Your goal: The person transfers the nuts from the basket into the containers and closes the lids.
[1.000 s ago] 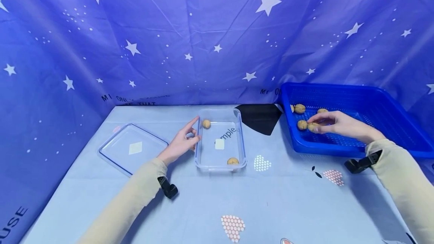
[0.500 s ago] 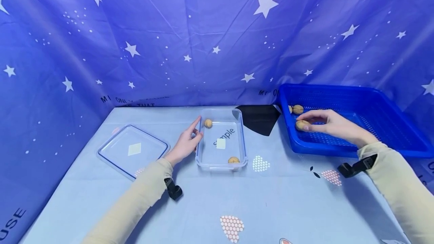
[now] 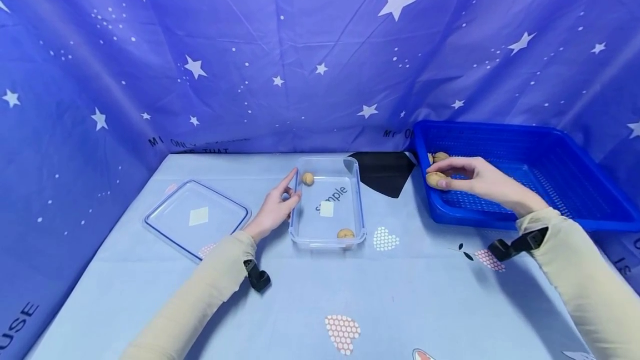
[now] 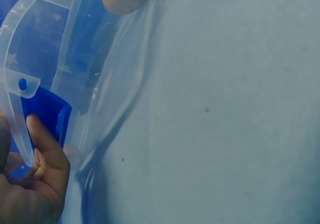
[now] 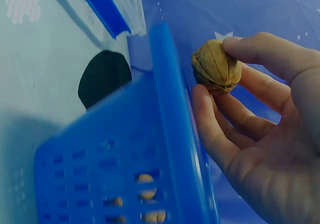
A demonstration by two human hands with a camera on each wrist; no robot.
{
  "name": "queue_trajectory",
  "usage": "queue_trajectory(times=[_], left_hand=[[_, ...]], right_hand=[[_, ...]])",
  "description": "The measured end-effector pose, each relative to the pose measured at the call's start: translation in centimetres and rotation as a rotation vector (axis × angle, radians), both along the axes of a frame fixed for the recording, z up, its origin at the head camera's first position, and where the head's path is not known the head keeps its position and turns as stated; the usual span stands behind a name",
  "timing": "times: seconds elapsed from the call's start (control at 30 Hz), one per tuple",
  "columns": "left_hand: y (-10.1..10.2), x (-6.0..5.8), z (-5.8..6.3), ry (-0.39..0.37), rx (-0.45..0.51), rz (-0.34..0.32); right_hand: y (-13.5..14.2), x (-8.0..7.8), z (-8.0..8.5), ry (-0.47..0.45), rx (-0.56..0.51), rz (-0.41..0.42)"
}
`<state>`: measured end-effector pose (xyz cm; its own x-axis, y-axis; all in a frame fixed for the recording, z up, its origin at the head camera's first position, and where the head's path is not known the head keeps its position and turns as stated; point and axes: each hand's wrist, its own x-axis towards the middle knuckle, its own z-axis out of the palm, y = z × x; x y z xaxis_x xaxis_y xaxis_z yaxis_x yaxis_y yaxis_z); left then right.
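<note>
My right hand (image 3: 482, 182) pinches a walnut (image 5: 217, 66) between thumb and fingers, near the left rim of the blue plastic basket (image 3: 525, 128). More walnuts (image 3: 440, 156) lie at that basket's left end, partly hidden by its wall and my fingers. With my left hand (image 3: 274, 208) I hold the left side of a clear plastic food container (image 3: 327, 244). In the left wrist view my thumb and fingers lie on either side of its clip flap (image 4: 22, 81). Inside the container are one walnut (image 3: 307, 179) at the back left and another walnut (image 3: 345, 234) at the front right.
A clear lid (image 3: 170, 210) with a blue seal lies on the table left of the container. Between container and basket, a black patch (image 3: 387, 174) shows at the table's back edge. A starry blue curtain (image 3: 225, 43) hangs behind.
My right hand has shifted left across the basket and now holds a walnut by the left rim. The left hand has stayed at the container's side.
</note>
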<state>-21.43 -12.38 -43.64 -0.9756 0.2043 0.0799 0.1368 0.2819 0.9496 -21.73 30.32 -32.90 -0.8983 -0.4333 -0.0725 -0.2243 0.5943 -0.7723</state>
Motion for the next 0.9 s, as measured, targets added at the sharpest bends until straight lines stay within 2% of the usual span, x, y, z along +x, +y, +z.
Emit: queue_trajectory(times=[0.17,0.27,0.5,0.73,0.9], left_hand=[[0.2,0.0,0.0,-0.009,0.009,0.007],[0.2,-0.1,-0.1,-0.011,0.015,0.011],[0.0,-0.3,-0.4,0.001,0.034,0.016],[0.0,-0.3,-0.3,-0.004,0.035,0.011],[-0.1,-0.5,-0.5,-0.002,0.017,0.021]], right_hand=[[-1.3,0.1,0.0,0.027,-0.021,0.038],[-2.2,0.1,-0.1,0.012,-0.031,0.047],[-4.0,-0.2,-0.6,0.003,-0.096,0.133],[-5.7,-0.6,-1.3,-0.026,-0.127,0.184],[-7.1,-0.7,-1.9,0.004,-0.135,0.222]])
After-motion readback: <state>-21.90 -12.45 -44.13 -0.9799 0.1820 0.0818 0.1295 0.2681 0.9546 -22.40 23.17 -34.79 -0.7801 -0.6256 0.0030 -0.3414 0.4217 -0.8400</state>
